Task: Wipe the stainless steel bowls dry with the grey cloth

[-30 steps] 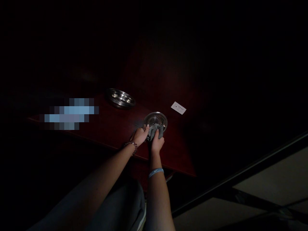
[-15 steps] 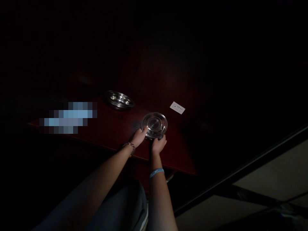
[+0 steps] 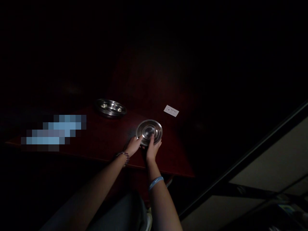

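Dim light is leaving most of the room black, with only a patch of dark red table (image 3: 168, 160) showing in front of you. You're holding a shallow metal dish (image 3: 147, 131) over the table's near part, its hollow facing you; whether its base is touching the wood, can't tell. Your left hand (image 3: 133, 146) is pinching the near-left rim, thumb on top. Your right hand (image 3: 152, 149) is gripping the near-right side, thumb reaching inside, fingers wrapping the outer edge. Both hands are sitting close together, apparently to keep the dish steady and its inside turned to your view; the underside is staying hidden. Farther off to the left, other metalware (image 3: 110, 108) is resting open side up, possibly nested pieces, likely set there to leave working room. White card (image 3: 171, 111) with dark marks is lying beyond the dish to the right, print too small to read. Far left, a blurred-out blue patch (image 3: 57, 128) is covering something unidentifiable. Nothing visible is blocking the dish except your own hands, which are hiding part of its near rim.
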Action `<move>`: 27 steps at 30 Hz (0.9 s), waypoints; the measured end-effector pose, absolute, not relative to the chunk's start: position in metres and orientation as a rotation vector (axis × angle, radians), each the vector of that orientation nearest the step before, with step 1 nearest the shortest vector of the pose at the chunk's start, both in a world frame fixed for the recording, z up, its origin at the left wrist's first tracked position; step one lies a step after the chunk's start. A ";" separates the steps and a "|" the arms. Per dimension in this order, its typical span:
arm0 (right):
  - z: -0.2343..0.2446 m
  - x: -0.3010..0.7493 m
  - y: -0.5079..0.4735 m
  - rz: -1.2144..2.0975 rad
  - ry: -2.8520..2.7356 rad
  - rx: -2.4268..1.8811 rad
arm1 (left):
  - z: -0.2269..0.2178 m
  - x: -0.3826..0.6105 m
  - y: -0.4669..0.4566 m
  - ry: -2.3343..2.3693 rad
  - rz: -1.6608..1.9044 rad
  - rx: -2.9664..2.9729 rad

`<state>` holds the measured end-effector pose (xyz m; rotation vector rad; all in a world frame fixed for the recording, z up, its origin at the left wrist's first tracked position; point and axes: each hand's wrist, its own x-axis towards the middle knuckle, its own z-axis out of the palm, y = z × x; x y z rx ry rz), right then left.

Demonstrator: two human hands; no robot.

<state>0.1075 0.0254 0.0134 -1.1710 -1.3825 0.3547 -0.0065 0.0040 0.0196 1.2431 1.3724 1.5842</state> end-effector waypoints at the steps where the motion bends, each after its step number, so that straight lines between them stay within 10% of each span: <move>1: 0.014 0.107 0.024 0.308 -1.408 -1.202 | 0.019 -0.007 0.003 1.392 1.576 1.257; 27: 0.032 0.133 0.067 1.570 -1.321 -0.938 | -0.018 -0.006 0.007 1.381 1.241 1.632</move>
